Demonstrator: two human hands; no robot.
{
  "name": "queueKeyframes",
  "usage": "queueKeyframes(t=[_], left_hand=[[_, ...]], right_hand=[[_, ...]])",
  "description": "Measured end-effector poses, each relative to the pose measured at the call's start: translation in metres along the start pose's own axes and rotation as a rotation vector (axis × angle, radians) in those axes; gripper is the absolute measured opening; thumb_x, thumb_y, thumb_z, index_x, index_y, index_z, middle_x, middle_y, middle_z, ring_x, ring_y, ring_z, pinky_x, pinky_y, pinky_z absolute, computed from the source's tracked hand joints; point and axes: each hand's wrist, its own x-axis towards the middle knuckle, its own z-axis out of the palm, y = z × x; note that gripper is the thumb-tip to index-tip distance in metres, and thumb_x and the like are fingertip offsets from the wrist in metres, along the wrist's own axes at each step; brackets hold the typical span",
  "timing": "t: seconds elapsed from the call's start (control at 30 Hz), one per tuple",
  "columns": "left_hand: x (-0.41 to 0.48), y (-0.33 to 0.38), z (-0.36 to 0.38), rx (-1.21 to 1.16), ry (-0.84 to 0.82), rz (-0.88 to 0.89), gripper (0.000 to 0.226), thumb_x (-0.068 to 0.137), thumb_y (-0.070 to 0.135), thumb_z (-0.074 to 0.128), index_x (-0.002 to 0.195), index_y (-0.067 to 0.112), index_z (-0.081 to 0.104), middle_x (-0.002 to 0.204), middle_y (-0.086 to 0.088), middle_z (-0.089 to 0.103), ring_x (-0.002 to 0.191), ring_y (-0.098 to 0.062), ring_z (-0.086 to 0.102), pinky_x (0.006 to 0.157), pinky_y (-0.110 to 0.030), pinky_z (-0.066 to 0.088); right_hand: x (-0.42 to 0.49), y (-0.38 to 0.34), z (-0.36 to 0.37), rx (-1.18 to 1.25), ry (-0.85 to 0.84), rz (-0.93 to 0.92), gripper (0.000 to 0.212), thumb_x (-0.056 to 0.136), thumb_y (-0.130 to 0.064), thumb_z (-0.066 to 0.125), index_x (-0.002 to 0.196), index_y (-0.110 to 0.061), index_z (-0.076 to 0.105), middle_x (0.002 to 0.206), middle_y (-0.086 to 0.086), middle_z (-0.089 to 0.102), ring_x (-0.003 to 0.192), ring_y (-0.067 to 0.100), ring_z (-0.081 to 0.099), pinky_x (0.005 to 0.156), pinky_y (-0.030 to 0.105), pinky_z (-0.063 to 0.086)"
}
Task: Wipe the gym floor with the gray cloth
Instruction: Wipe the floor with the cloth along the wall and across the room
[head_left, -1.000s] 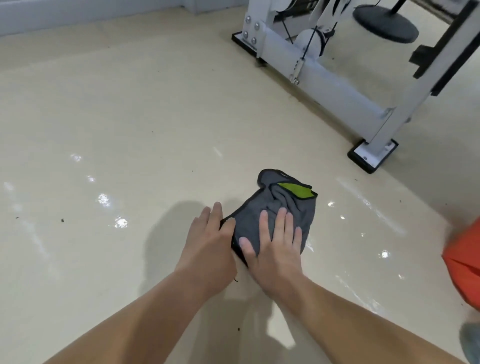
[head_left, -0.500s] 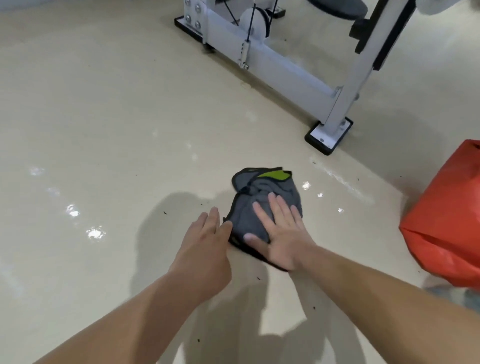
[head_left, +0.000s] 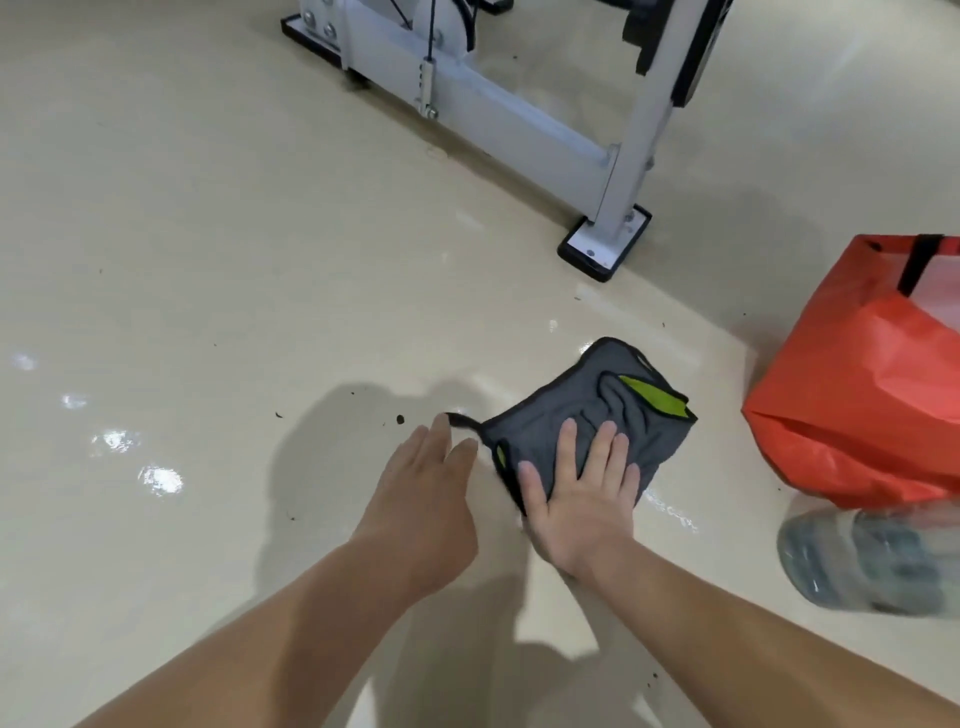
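The gray cloth (head_left: 582, 405), folded and edged in black with a lime-green patch, lies flat on the glossy beige gym floor (head_left: 218, 270). My right hand (head_left: 582, 493) presses palm-down on its near half, fingers spread. My left hand (head_left: 423, 499) hovers just left of the cloth, fingers together and extended, holding nothing; its fingertips are close to the cloth's small black loop. Dark specks of dirt dot the floor around the hands.
A white gym machine frame (head_left: 493, 119) with a black-footed leg (head_left: 605, 247) stands beyond the cloth. An orange bag (head_left: 862, 384) sits close on the right, with a clear plastic bottle (head_left: 872, 564) lying in front of it.
The cloth has slid to the right under my right hand, nearer the orange bag. My left hand has come off the cloth's edge. The view shifted, bringing the bag and bottle in.
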Motion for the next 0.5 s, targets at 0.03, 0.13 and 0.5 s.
queueKeyframes(t=[0.03,0.13,0.5], left_hand=[[-0.002,-0.005,0.004,0.025,0.005,0.003,0.066,0.093,0.018,0.041,0.155,0.018,0.021,0.167,-0.012,0.006,0.155,-0.024,0.005,0.126,-0.033,0.009],[-0.002,-0.002,0.007,0.034,0.024,0.023,0.051,0.082,0.018,0.039,0.132,0.021,0.042,0.14,-0.006,0.038,0.126,-0.019,0.037,0.113,-0.031,0.03],[-0.007,0.043,0.021,0.119,-0.058,0.152,0.069,0.098,0.015,0.034,0.16,0.015,0.005,0.17,-0.013,-0.009,0.156,-0.022,-0.014,0.126,-0.037,-0.001]], right_hand=[[-0.015,-0.005,0.008,-0.002,-0.009,-0.031,0.081,0.092,-0.073,-0.004,0.152,-0.029,-0.036,0.158,0.016,-0.043,0.148,0.033,-0.039,0.123,0.051,-0.018],[-0.045,-0.001,0.02,-0.035,-0.02,-0.141,0.08,0.087,-0.076,-0.011,0.15,-0.033,-0.036,0.156,0.012,-0.048,0.145,0.029,-0.045,0.122,0.05,-0.02],[0.023,0.108,-0.027,-0.068,-0.084,0.066,0.086,0.093,-0.078,0.004,0.158,-0.03,-0.025,0.164,0.009,-0.035,0.153,0.025,-0.03,0.126,0.046,-0.009]])
